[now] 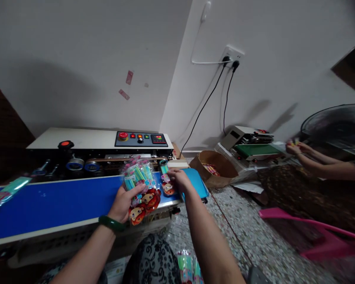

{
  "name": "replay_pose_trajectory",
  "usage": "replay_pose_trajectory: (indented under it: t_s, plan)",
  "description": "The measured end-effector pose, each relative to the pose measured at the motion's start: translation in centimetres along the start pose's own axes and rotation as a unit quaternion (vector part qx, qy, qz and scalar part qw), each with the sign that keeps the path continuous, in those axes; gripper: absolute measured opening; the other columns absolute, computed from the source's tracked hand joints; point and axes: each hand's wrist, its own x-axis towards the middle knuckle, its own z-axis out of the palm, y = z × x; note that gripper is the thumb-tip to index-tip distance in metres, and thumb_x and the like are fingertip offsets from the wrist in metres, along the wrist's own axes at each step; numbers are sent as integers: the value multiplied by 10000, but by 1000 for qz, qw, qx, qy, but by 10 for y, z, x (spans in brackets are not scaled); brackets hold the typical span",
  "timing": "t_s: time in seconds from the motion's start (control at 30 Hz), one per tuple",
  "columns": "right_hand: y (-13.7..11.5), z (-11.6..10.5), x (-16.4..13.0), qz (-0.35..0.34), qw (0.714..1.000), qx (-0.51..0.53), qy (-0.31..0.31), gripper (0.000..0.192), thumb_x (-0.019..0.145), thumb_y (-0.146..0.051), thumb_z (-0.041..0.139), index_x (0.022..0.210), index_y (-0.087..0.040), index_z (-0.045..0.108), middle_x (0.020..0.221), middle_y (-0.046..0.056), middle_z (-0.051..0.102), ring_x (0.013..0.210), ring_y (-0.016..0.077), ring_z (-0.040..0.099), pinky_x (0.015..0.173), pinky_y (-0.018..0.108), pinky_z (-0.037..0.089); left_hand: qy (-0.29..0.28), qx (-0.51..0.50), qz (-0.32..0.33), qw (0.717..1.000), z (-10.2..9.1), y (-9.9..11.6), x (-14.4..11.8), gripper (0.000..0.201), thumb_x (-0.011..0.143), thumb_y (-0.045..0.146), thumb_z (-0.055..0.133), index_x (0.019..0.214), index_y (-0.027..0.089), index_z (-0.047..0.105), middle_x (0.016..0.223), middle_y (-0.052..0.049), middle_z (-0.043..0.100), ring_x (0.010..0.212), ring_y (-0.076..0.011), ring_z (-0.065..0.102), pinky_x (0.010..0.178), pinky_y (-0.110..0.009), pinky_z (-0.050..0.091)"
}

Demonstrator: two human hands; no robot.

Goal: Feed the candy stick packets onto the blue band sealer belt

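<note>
The right hand (182, 182) pinches a single packet (165, 169) by its right edge, long axis toward the machine (85, 139), just right of the bundle (139, 177) clamped in the left hand (121, 203) over the blue belt (77, 201).

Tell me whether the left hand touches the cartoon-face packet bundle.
Touching: the head view shows the left hand gripping the cartoon-face packet bundle, thumb across its front.

Clear plastic packets (140, 179) with red-haired cartoon heads hide part of the bare left hand (120, 205). A co-worker's bare hands (295, 148) look blurred; my view cuts off the long green-and-pink packet (12, 192) at left, the round black fan (340, 128) at right.
</note>
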Motion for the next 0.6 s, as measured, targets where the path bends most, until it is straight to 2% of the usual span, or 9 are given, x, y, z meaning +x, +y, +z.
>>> replay_pose_trajectory:
  t_s: [0.1, 0.2, 0.27, 0.4, 0.5, 0.6]
  plan:
    - [-7, 10, -20, -73, 997, 3, 1, 166, 613, -298, 651, 678, -160, 585, 624, 1, 605, 574, 122, 548, 517, 227, 412, -12, 10, -10, 1000, -1, -2, 1, 326, 551, 227, 736, 834, 120, 615, 672, -25, 661, 598, -162, 618, 594, -283, 507]
    - [-11, 20, -49, -156, 983, 21, -94, 196, 644, -342, 639, 746, -184, 588, 782, 14, 624, 744, 149, 565, 624, 250, 440, -15, 12, -16, 1000, -1, -5, 2, 370, 555, 229, 735, 886, 122, 610, 693, -35, 665, 608, -172, 621, 607, -301, 510]
    - [-10, 27, -64, -185, 973, 27, -134, 168, 622, -301, 667, 707, -183, 582, 782, 9, 617, 755, 146, 555, 678, 262, 434, -23, 8, -15, 1000, -1, -7, 2, 395, 555, 232, 733, 913, 121, 608, 731, -52, 675, 636, -190, 630, 634, -323, 511]
    - [-4, 39, -75, -197, 973, 61, -102, 143, 632, -273, 652, 632, -175, 548, 781, 5, 611, 760, 138, 542, 719, 257, 408, -23, 5, 4, 1000, 3, -10, 1, 455, 553, 244, 734, 966, 115, 595, 824, -85, 679, 709, -223, 638, 687, -361, 509]
    - [1, 45, -76, -182, 977, 93, -59, 163, 670, -316, 610, 667, -190, 507, 725, -16, 586, 688, 123, 521, 648, 231, 398, -4, 15, 25, 1000, 7, -11, 0, 417, 553, 234, 737, 934, 132, 603, 818, -59, 683, 730, -206, 638, 709, -334, 508]
    - [6, 49, -80, -178, 978, 103, -12, 191, 697, -354, 580, 680, -205, 463, 606, -50, 488, 561, 98, 448, 544, 202, 360, -1, 16, 25, 1000, 11, -12, -1, 378, 554, 224, 737, 901, 144, 611, 775, -39, 686, 715, -196, 641, 688, -313, 514]
